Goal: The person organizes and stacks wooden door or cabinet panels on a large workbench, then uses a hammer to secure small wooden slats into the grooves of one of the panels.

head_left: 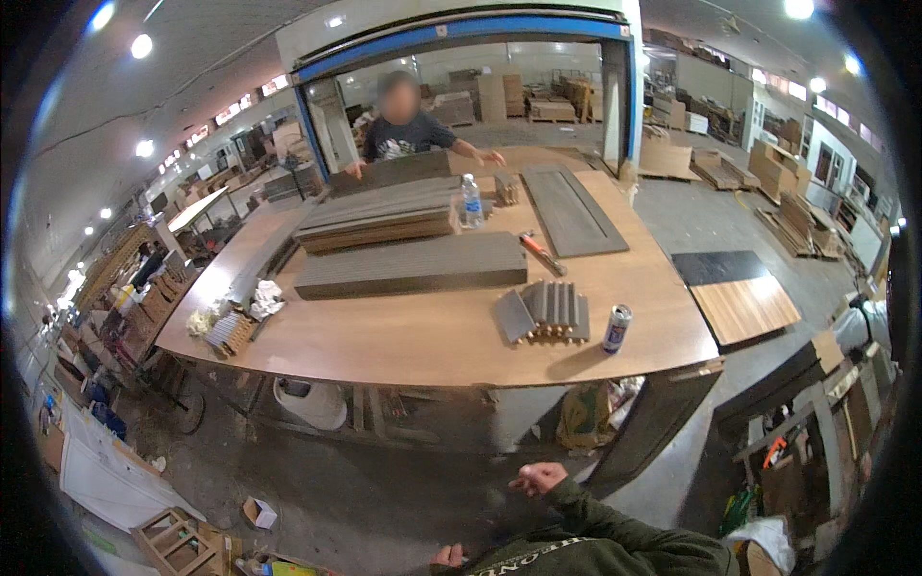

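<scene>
My right hand (540, 477), at the end of a dark green sleeve, is held in front of the table's near edge, over the floor. Its fingers are curled together; what they hold, if anything, is too small to make out. Low in the picture, close to my body, only part of my left hand (448, 555) shows, its fingers mostly hidden. Neither hand touches the wooden table (423, 350). Nearest on the tabletop are a small stack of grey strips (555, 312) with light ends and a drink can (617, 328). Behind them lies an orange-handled hammer (544, 253).
Long grey panels (413, 264) are stacked mid-table, with a water bottle (471, 202) beside them and a framed door panel (574, 211) at right. Across the table stands a person (408, 134), hands near the boards. Sacks (588, 415) and a white tub (310, 403) sit underneath.
</scene>
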A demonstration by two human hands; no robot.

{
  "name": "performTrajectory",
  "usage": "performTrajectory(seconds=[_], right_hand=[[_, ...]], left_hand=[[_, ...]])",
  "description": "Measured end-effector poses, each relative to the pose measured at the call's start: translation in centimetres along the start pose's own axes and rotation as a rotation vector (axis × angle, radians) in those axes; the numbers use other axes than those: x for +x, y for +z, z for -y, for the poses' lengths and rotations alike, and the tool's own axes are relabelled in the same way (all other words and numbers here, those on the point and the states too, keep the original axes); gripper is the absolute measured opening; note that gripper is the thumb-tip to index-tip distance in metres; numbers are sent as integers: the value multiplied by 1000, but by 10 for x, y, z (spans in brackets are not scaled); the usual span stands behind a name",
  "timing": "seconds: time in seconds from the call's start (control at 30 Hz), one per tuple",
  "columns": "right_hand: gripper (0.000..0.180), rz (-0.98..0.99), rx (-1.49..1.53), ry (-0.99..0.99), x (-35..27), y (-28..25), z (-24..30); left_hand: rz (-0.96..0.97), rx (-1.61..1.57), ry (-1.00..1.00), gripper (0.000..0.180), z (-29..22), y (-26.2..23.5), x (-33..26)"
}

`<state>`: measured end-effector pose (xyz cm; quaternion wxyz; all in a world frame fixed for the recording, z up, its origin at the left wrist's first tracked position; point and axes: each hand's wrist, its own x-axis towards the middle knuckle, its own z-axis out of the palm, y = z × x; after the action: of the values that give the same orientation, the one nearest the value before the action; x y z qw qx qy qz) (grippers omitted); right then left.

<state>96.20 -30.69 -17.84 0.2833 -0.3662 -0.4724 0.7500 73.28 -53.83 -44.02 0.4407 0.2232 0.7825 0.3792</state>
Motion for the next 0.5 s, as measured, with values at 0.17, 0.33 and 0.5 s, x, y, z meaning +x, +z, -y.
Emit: performTrajectory(seconds=[0.17, 0.33, 0.5], right_hand=[[19, 472, -681, -276, 64, 27, -27], [13, 46, -595, -825, 88, 52, 51], [19, -424, -529, -572, 158, -20, 75]], left_hand=[[-139, 95, 467, 34, -175, -5, -49], [-266, -1, 601, 35, -256, -22, -35], [22, -72, 241, 53, -349, -29, 39]])
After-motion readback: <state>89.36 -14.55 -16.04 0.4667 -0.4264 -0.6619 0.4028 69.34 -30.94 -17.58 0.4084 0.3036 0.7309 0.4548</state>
